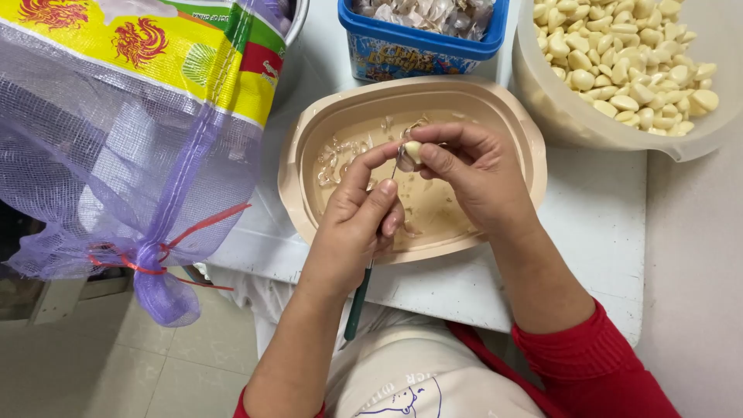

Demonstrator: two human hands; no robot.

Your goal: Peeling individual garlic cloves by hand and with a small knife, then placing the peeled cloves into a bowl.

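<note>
Over the beige tray (298, 166) on the white desk (596, 224): right hand (472, 174) pinches a pale garlic clove (412, 150), grip closed on it. Left hand (356, 224) has its grip closed around a green-handled knife (357, 298), blade touching the clove. Bowl of peeled cloves (542, 93) sits beside the tray.

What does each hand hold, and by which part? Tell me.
Left hand grips a small knife around its green handle. Right hand pinches a garlic clove at its sides, between the fingertips.
</note>
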